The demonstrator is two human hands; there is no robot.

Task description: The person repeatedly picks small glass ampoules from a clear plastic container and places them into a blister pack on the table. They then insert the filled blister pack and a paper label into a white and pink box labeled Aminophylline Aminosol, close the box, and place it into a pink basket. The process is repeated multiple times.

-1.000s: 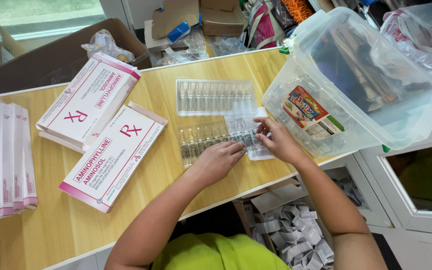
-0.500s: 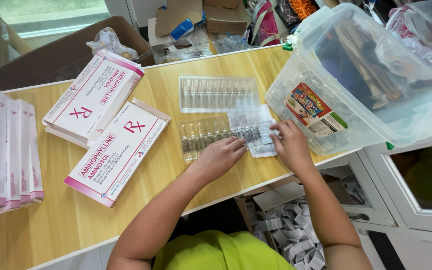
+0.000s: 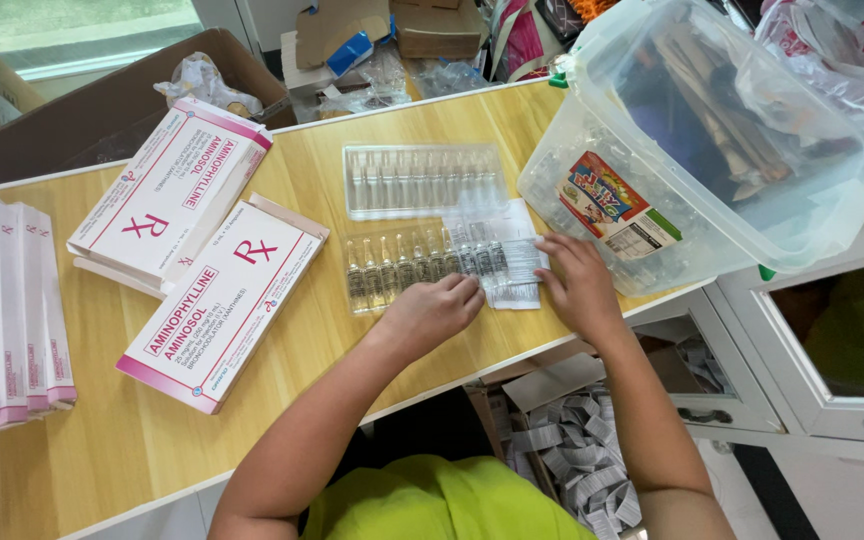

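A clear plastic tray of glass ampoules (image 3: 392,272) lies on the wooden table (image 3: 132,440) in front of me. My left hand (image 3: 430,312) rests on its near edge, fingers curled against the ampoules. My right hand (image 3: 574,285) presses flat on a folded paper leaflet (image 3: 508,262) and a clear cover at the tray's right end. A second ampoule tray (image 3: 422,180) lies just behind, untouched.
Two white and pink medicine boxes (image 3: 220,300) (image 3: 167,190) lie to the left, with a row of more such boxes (image 3: 2,300) at the left edge. A large clear plastic tub (image 3: 692,140) sits tilted at the right. Cardboard boxes and bags stand behind the table.
Both hands have shifted slightly along the near tray. My right hand now lies flatter on the leaflet. The view has drifted a little.
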